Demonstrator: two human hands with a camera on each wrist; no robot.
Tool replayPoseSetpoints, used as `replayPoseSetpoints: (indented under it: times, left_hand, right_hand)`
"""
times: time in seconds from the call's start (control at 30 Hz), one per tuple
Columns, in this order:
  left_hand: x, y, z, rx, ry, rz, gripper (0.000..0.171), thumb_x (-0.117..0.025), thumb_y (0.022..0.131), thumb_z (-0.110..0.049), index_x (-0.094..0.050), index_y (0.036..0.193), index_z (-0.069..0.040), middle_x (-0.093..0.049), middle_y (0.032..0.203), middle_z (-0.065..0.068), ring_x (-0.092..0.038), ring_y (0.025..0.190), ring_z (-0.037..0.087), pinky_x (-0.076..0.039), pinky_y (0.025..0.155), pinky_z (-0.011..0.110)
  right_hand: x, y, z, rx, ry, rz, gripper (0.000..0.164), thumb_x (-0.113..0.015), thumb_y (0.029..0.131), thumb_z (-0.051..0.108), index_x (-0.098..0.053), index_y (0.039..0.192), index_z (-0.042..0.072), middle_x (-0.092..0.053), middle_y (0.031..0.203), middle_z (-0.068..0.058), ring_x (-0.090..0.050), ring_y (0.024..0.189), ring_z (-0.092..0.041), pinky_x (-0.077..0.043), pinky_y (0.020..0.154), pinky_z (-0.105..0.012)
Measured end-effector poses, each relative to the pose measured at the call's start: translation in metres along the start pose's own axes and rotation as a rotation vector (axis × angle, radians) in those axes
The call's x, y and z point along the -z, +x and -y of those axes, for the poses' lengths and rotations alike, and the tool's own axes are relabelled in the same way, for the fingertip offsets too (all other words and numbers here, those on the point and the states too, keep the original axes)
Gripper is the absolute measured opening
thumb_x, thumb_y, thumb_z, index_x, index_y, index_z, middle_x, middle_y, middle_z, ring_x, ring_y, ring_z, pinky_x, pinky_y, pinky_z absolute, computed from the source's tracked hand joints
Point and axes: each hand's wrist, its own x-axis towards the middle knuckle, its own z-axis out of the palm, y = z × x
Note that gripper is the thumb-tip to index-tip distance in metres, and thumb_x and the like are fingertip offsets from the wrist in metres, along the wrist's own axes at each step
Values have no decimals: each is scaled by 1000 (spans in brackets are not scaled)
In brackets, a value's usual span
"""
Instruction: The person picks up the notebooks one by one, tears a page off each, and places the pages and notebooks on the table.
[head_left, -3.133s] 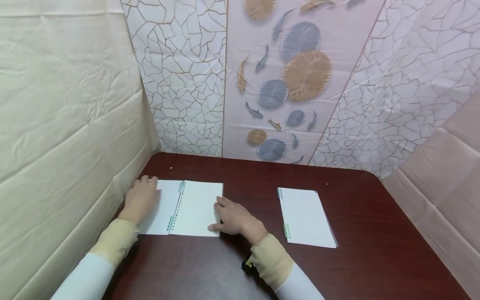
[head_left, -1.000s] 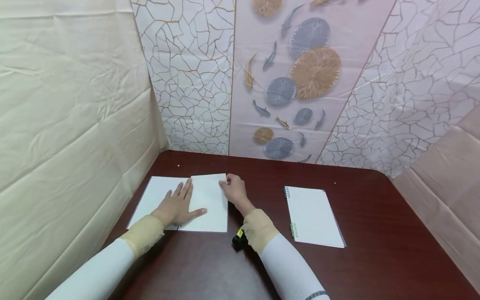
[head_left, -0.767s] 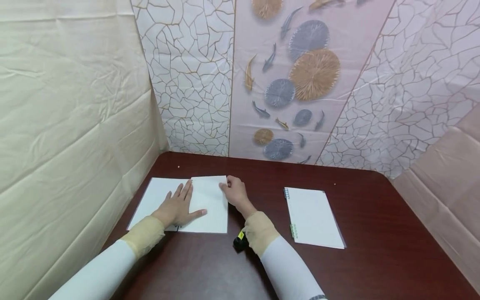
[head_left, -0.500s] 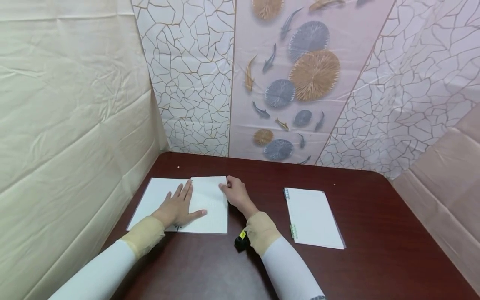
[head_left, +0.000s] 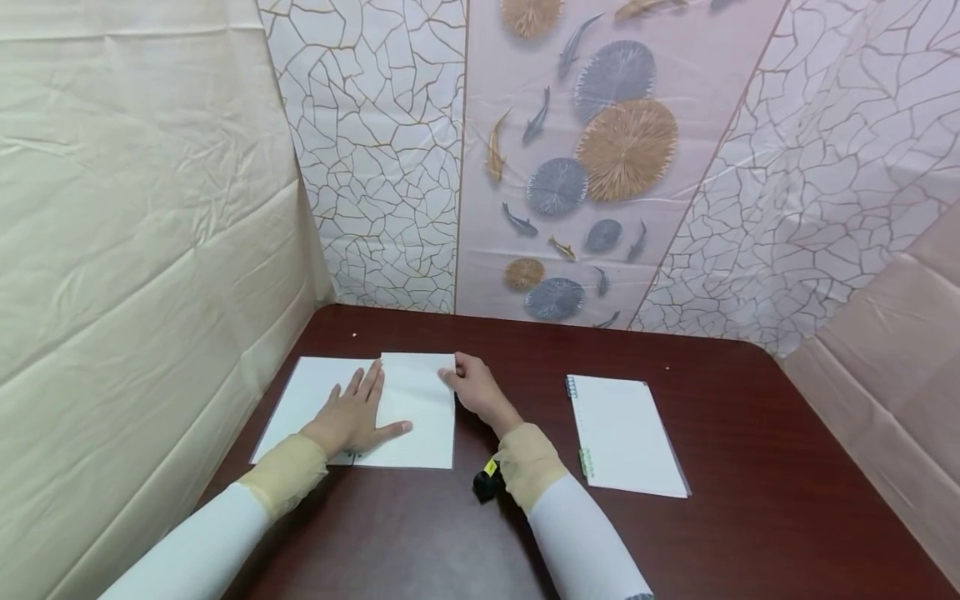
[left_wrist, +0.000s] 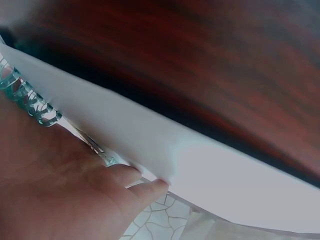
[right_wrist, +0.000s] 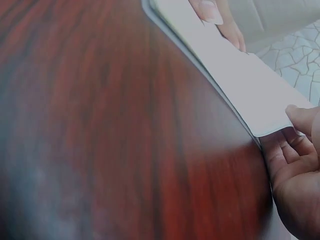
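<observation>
An open spiral notebook [head_left: 420, 437] with white gridded pages lies at the left of the table. My left hand [head_left: 348, 421] rests across its middle with fingers and thumb spread, covering most of the binding. In the left wrist view, teal binding rings [left_wrist: 35, 105] show beside that hand. At the far right corner, my right hand [head_left: 472, 385] pinches the right-hand page between thumb and curled fingers. The right wrist view shows the thumb on top of the page [right_wrist: 265, 107], fingers beneath it, and the page edge bowed up from the sheets below.
A second notebook [head_left: 622, 433] lies to the right, with blue rings and green rings along its left side. A small black object with a yellow label [head_left: 486, 483] is by my right wrist. Cloth walls [head_left: 165, 250] border the dark red table [head_left: 750, 467].
Since the oldest frame, my left hand has moved from the left page onto the notebook's middle. My right hand has gone from the right edge to the far corner and pinched the page.
</observation>
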Motion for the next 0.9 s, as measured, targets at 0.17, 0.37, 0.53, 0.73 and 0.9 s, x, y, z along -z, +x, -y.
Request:
replayPoseSetpoints:
  times: [0.17, 0.37, 0.53, 0.73, 0.9]
  left_hand:
    - [5, -2, -5, 9, 25, 5, 117, -49, 98, -79, -11, 166, 9, -2, 176, 24, -13, 159, 49, -18, 123, 71]
    - [7, -2, -5, 14, 35, 16, 116, -48, 98, -79, -12, 166, 9, -2, 176, 24, -13, 159, 48, -20, 123, 69]
    - [8, -4, -5, 14, 22, 3, 115, -44, 99, -79, -14, 165, 10, -2, 176, 25, -13, 159, 50, -18, 123, 70]
    - [0, 3, -1, 4, -2, -40, 119, -39, 97, -84, -13, 165, 10, -1, 176, 24, -13, 158, 51, -16, 122, 73]
    - [3, -2, -8, 20, -3, -26, 114, -43, 100, -78, -11, 165, 10, -2, 176, 25, -12, 159, 50, -16, 122, 72]
  right_hand:
    - [1, -3, 1, -21, 63, -4, 23, -59, 111, 22, -65, 117, 1, -58, 77, -4, -47, 64, -14, -43, 64, -30]
    - [-9, -13, 14, -97, 112, -81, 30, -65, 108, 30, -64, 112, 0, -54, 80, -1, -48, 70, -13, -42, 65, -28]
    - [-15, -38, 29, -127, -124, -82, 30, -73, 103, 28, -59, 89, 5, -44, 66, 2, -40, 58, -13, -37, 54, -28]
    - [-17, -57, 31, -79, -213, -60, 35, -68, 104, 17, -50, 76, 8, -39, 52, 4, -34, 45, -10, -32, 47, -26]
    - [-15, -64, 27, -52, -191, -27, 34, -66, 106, 16, -48, 77, 11, -42, 52, 4, -54, 47, -14, -47, 49, -27]
